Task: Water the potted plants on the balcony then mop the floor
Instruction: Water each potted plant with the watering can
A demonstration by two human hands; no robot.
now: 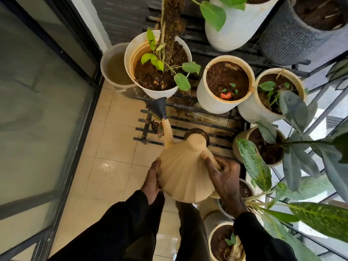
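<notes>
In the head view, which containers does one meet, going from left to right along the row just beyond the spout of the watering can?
bucket of murky water → white pot with the mossy pole → ribbed pot with a red scrap on its soil → ribbed pot with small green leaves

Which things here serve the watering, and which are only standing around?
For the job: beige ribbed plastic watering can, gripped by left hand and right hand; white round pot with mossy pole.
Just standing about: white bucket of murky water; black slatted metal rack.
</notes>
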